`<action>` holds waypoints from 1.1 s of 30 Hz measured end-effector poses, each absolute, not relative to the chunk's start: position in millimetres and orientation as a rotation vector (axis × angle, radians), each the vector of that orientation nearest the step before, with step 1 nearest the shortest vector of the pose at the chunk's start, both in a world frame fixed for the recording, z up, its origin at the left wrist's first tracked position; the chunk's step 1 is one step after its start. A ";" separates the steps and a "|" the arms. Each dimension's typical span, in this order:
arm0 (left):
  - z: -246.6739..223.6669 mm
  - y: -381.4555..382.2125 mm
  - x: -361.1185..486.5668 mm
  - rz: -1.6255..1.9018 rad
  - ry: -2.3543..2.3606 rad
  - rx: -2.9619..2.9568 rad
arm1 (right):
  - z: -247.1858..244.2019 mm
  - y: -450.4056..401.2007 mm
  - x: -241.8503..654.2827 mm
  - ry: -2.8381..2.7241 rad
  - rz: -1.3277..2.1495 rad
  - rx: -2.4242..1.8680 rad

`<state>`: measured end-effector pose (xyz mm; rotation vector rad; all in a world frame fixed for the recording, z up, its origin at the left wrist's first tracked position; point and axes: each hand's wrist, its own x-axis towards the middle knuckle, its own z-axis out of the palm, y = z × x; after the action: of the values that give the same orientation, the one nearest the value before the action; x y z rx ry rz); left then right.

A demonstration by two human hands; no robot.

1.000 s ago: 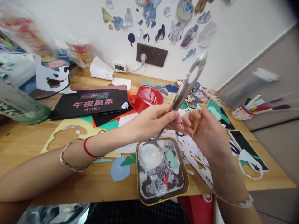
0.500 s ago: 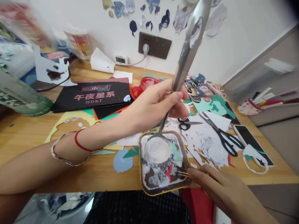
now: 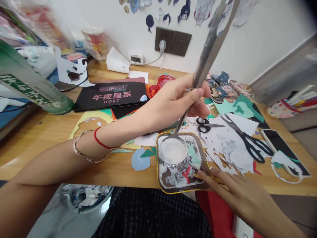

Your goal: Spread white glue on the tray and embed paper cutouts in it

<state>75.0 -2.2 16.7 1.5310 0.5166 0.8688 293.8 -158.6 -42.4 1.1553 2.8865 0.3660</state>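
At the near edge of the worktop (image 3: 54,138) was the tray (image 3: 182,191); the left hand (image 3: 179,99) gripped the ladle (image 3: 206,59), its handle slanting far and right. The right hand (image 3: 239,188), nearer the red scrap (image 3: 186,174), had its fingers closed on the tweezers (image 3: 216,179). The scrap lay in the tray, just left of those fingers, long axis roughly near to far, tail pointing near.

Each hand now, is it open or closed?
Left hand: closed around the metal ladle.
Right hand: closed on thin yellow tweezers, by the tray.
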 end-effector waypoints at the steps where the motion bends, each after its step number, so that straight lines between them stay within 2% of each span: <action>1: 15.8 -2.1 74.9 0.867 0.511 1.534 | -43.2 -158.9 293.8 2.883 0.375 1.149; 19: 15.8 -5.0 74.2 0.866 0.565 1.560 | -47.1 -160.9 292.0 2.858 0.482 1.103; 33: 11.9 -7.7 75.8 0.896 0.542 1.542 | -53.7 -167.9 294.9 2.902 0.387 1.445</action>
<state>75.8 -7.7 11.9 1.5421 0.5421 0.8955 294.9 -167.9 -53.7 1.4453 2.9019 0.3865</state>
